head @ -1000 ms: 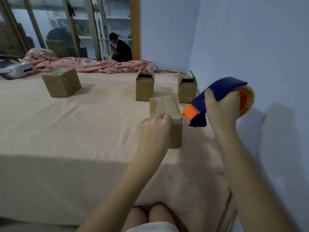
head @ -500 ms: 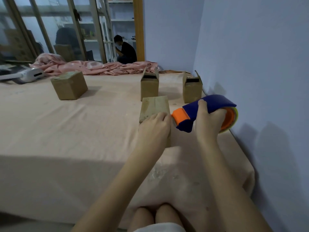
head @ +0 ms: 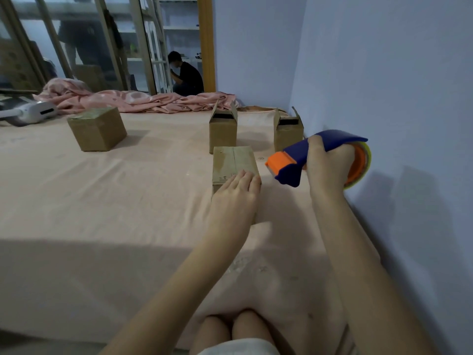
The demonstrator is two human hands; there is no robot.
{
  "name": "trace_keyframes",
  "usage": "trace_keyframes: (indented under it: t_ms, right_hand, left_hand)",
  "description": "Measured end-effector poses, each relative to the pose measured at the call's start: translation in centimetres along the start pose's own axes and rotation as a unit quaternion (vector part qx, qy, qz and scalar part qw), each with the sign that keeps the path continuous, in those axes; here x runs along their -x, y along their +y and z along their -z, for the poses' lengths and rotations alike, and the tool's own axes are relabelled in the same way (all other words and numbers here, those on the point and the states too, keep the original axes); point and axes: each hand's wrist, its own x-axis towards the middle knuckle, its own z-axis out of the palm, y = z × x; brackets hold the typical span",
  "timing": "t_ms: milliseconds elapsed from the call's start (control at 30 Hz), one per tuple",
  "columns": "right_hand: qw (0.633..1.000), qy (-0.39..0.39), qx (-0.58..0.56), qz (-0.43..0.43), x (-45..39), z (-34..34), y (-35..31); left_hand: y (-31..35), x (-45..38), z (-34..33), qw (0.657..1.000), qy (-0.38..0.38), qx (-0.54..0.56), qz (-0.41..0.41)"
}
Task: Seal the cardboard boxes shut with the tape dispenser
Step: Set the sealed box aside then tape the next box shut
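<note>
On the pink sheet (head: 102, 201) in front of you, the near cardboard box (head: 234, 162) sits with its flaps down and a seam running along its top; small dark print near its front edge is too small to read. Your left hand (head: 234, 201) lies flat over its near end, fingers together. Just to the right, clear of the box, your right hand (head: 326, 167) grips the blue tape dispenser (head: 317, 156), its orange nose pointing toward the box. Beyond stand two open boxes, the middle open box (head: 222, 133) and the right open box (head: 288, 133) by the wall. A closed box (head: 97, 129) rests well apart at far left, near a white appliance (head: 33, 112) and a crumpled pink blanket (head: 143, 99). No brand shows anywhere.
</note>
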Motion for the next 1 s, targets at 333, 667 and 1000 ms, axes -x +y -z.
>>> trace_keyframes:
  t_ms: [333, 667, 1000]
  right_hand:
    - [0.992, 0.005, 0.107, 0.071, -2.4, 1.7, -1.8]
    - [0.960, -0.042, 0.253, 0.109, 1.4, -1.1, 2.0]
    - [0.931, -0.061, 0.341, 0.113, 1.4, -3.7, 1.5]
  left_hand:
    - [-0.7, -0.3, 0.2, 0.998, 0.043, 0.050, 0.018]
    - [-0.5, -0.1, -0.1, 0.997, 0.058, 0.052, 0.000]
    - [-0.6, -0.1, -0.4, 0.992, 0.097, 0.083, -0.006]
